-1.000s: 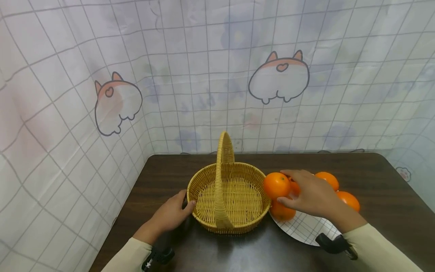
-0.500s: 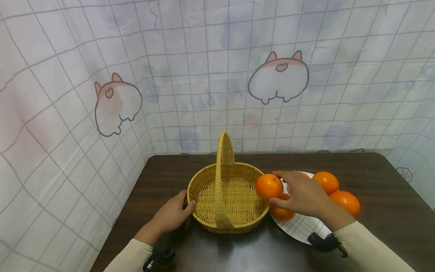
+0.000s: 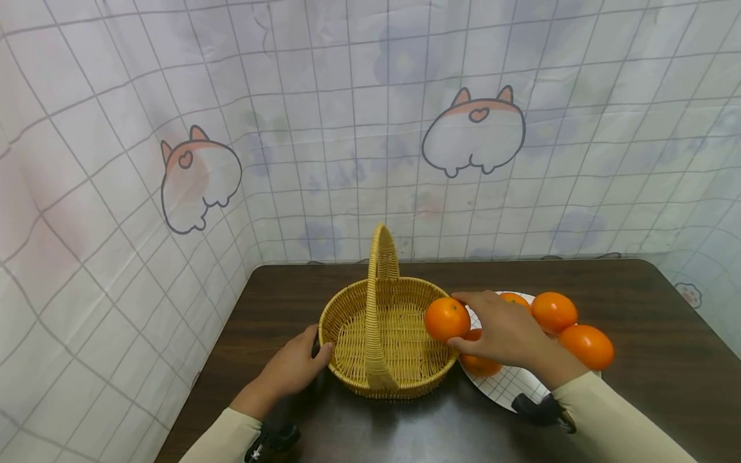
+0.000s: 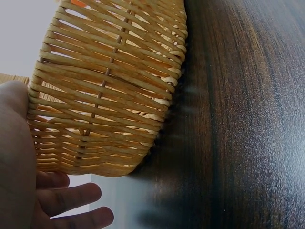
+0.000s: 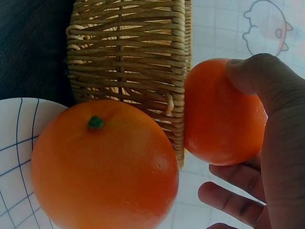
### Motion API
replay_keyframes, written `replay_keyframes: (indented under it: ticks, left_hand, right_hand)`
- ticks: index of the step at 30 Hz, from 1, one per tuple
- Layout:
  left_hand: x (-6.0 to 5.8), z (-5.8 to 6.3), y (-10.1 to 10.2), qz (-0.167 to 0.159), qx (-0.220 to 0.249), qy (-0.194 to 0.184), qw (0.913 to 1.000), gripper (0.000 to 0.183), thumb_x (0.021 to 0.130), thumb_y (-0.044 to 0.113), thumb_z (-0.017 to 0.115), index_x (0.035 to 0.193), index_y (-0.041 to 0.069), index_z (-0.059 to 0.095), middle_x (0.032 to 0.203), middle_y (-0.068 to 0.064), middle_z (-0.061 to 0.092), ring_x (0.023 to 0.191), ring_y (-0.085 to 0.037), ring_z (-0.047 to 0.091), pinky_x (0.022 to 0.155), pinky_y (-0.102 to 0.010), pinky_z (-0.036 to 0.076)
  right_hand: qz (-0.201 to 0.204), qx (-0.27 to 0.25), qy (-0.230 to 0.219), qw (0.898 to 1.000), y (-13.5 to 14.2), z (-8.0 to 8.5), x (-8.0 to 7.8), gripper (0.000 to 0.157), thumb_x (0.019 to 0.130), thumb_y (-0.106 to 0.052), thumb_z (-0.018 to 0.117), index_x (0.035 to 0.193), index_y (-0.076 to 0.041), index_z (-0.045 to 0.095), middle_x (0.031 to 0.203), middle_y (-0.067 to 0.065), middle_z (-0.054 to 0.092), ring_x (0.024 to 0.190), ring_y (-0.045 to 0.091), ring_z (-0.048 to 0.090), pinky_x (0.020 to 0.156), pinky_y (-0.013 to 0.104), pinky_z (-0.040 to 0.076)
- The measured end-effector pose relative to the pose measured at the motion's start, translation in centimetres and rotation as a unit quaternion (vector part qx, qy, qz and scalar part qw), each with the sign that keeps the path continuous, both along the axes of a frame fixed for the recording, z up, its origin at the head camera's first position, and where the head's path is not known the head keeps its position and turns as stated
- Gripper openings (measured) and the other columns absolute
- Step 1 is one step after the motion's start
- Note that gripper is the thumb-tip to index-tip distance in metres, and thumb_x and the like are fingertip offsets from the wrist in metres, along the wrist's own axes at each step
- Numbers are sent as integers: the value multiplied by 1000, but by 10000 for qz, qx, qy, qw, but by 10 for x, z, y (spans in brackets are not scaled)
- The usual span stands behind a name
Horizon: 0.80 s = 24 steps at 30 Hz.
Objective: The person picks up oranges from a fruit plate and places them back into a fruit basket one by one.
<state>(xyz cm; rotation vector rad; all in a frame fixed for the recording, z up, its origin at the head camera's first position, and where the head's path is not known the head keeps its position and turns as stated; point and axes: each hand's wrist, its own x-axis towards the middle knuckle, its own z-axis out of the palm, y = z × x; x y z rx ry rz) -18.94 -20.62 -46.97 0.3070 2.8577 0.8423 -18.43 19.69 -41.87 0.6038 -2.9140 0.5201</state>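
Observation:
A woven basket [image 3: 405, 387] with a tall arched handle stands mid-table. My left hand [image 3: 292, 365] holds its left side, thumb over the rim; in the left wrist view the other fingers [image 4: 71, 198] spread along the outside. Between thumb and fingers my right hand [image 3: 502, 328] grips an orange [image 3: 446, 319], which overlaps the inside of the basket's right rim in the head view. In the right wrist view that orange appears right at the rim. Below the right hand, another orange [image 5: 105, 167] with a green stem spot lies on the plate, close to the basket wall.
To the right of the basket is a white plate [image 3: 509, 389] with a grid pattern, partly hidden by my right arm. Several more oranges lie on it, including one at its right edge [image 3: 587, 347]. Grid-patterned curtains [image 3: 347, 161] border the dark wooden table [image 3: 648, 308].
My right hand has carried the gripped orange leftward from over the plate to the basket's right rim. The left hand and the basket have stayed in place.

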Motion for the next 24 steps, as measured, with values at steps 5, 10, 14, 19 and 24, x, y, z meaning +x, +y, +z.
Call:
replay_keyframes:
  ticks: [5,10,14,19,24]
  left_hand:
    - [0,-1,0,-14,55,9,10000,58,107,42,52,151,4,44,130,-8,63,121,-26,61,96,-54,48]
    - [0,-1,0,-12,68,4,10000,58,107,41,52,151,4,44,133,-9,62,122,-27,60,97,-54,48]
    - [0,-1,0,-4,46,26,10000,59,107,42,52,151,4,44,134,-10,62,123,-28,60,97,-54,48]
    - [1,0,1,-3,46,47,10000,59,107,42,52,151,3,44,133,-10,63,121,-28,61,96,-54,48]
    - [1,-1,0,-12,93,40,9999,58,107,41,51,150,3,44,134,-10,62,121,-28,61,96,-54,48]
  right_hand:
    - [63,92,-51,9999,-4,-3,-3,85,79,-68,76,145,-18,56,136,10,61,95,26,65,71,49,56]
    - [161,146,-43,9998,-7,-6,-4,86,79,-67,77,145,-15,57,133,10,62,81,17,60,64,40,54]
    - [174,200,-14,9996,-10,-7,-5,86,79,-65,78,145,-14,57,135,11,62,77,14,59,62,38,53]
    - [196,133,-71,9997,-11,-9,-4,83,80,-64,78,145,-17,58,136,11,61,77,12,59,60,35,52]
    - [232,79,-83,9997,-12,-9,-3,79,82,-62,77,144,-17,59,137,13,61,95,26,65,58,35,52]
